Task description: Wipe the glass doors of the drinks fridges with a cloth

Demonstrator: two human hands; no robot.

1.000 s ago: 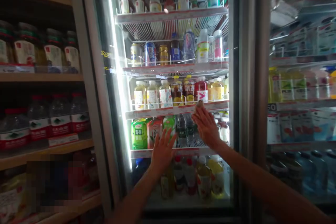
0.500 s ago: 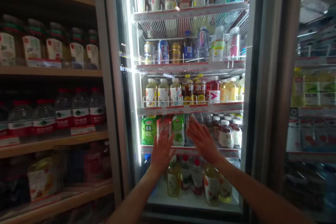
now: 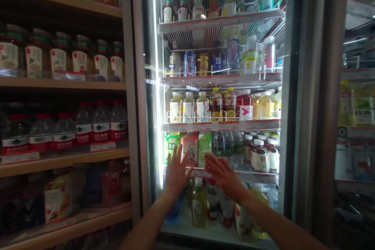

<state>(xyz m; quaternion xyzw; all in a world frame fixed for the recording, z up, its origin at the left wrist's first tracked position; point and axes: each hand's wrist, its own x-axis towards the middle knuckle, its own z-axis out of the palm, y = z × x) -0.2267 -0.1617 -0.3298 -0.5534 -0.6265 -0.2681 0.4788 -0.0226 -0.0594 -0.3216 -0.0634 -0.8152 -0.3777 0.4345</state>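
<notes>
A glass-door drinks fridge (image 3: 150, 125) stands before me, lit by a bright strip on its left. My left hand (image 3: 176, 172) is raised flat with fingers spread, at the glass in front of the lower shelves; whether it touches is hard to tell. Beside it my right hand (image 3: 224, 174) leans to the left, fingers together over a small pale wad (image 3: 207, 157) that looks like cloth or tissue. Behind the hands are green and red drink packs (image 3: 190, 144) and clear bottles (image 3: 219, 144). My forearms hide part of the bottom row.
Left of the fridge, wooden shelves (image 3: 67, 83) carry bottled drinks, among them red-capped water bottles (image 3: 101, 121). A metal door frame (image 3: 312, 105) runs down the right side, with another stocked cabinet (image 3: 356, 131) beyond it.
My right hand has slid down and slightly left across the glass with the pale wad. My left hand stays spread, at nearly the same height. The view has shifted a little left.
</notes>
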